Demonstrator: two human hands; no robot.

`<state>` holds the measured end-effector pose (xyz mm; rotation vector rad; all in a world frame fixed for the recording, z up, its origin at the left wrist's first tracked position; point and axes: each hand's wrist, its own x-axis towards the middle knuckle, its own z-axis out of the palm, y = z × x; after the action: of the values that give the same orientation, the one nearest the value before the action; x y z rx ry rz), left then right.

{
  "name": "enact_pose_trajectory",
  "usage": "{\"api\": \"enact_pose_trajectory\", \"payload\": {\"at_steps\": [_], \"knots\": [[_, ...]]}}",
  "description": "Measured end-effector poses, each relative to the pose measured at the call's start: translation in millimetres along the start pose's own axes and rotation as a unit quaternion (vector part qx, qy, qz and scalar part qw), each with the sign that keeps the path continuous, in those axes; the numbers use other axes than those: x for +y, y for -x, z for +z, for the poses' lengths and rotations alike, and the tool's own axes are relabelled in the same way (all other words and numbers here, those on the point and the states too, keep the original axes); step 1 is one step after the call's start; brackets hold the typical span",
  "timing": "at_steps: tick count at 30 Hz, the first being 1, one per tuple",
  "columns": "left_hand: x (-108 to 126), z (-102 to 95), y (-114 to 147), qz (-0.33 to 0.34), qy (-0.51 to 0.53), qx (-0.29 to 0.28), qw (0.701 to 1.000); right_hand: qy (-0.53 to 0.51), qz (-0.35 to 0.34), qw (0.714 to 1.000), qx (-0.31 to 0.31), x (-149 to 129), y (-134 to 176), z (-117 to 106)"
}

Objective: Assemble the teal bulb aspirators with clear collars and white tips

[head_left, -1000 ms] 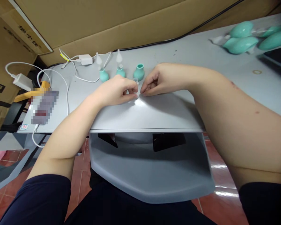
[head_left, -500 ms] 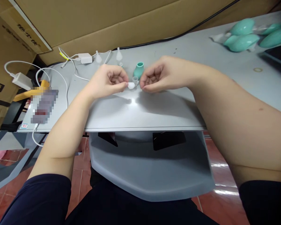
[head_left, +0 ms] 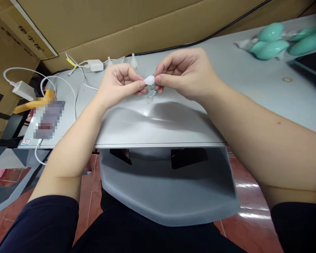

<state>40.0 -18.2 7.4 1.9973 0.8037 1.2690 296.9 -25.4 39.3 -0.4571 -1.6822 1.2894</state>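
Presently, we reach over the near edge of a grey worktop (head_left: 160, 136). Our right hand (head_left: 189, 73) and left hand (head_left: 118, 82) nearly meet above it, thumbs and fingers pinched. Toward the far edge lie green bulbs (head_left: 271, 50) on the right and a white adapter (head_left: 95, 65) on the left. Between our hands we clamp a white nozzle (head_left: 149, 80), well in from the near edge, near a clear cup (head_left: 151, 92).

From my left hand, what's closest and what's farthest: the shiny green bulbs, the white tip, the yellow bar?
In the head view:
1. White tip: in the left hand's fingers.
2. Yellow bar: off to the left.
3. Shiny green bulbs: far right.
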Motion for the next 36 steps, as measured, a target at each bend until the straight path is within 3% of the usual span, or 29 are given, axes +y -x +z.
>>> {"api": "enact_pose_trajectory", "payload": {"at_steps": [14,24,36], "knots": [[-7,0.3,-2,0.016,-0.01,0.018,1.0,-0.028,-0.038,0.999,0.022,12,-4,-1],[0,3.2,-8,-0.047,-0.016,0.019,0.999,-0.013,-0.032,0.998,0.048,8,-4,4],[4,5.8,-4,-0.025,-0.022,0.053,0.998,0.004,-0.069,0.996,0.053,10,-2,6]]}}
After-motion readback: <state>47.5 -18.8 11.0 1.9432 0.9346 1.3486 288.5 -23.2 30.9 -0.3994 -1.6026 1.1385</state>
